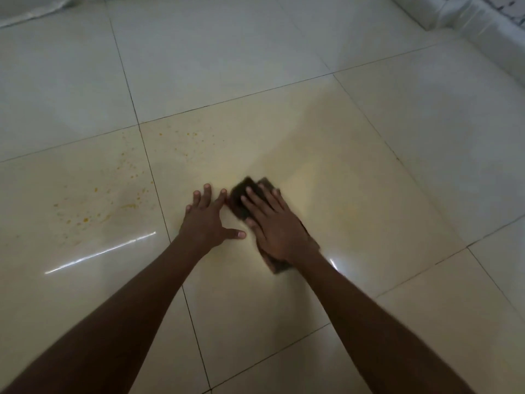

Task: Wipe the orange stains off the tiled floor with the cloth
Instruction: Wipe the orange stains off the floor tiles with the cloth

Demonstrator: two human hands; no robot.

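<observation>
A dark folded cloth (pixel 241 191) lies flat on the cream tiled floor (pixel 355 194). My right hand (pixel 274 223) presses on it with straight, spread fingers and covers most of it. My left hand (pixel 206 220) rests flat on the tile just left of the cloth, fingers spread, index fingertip close to the cloth's edge. Orange stains (pixel 127 206) speckle the tile to the left, with finer orange spots (pixel 189 135) farther away near the grout line. A faint yellowish smear shows on the tile around the cloth.
Dark grout lines (pixel 150 169) divide the large glossy tiles. Light glare streaks the floor at lower left (pixel 99 253). A white ledge or furniture edge (pixel 468 21) runs along the top right; a pale object (pixel 31 7) sits at the top left corner.
</observation>
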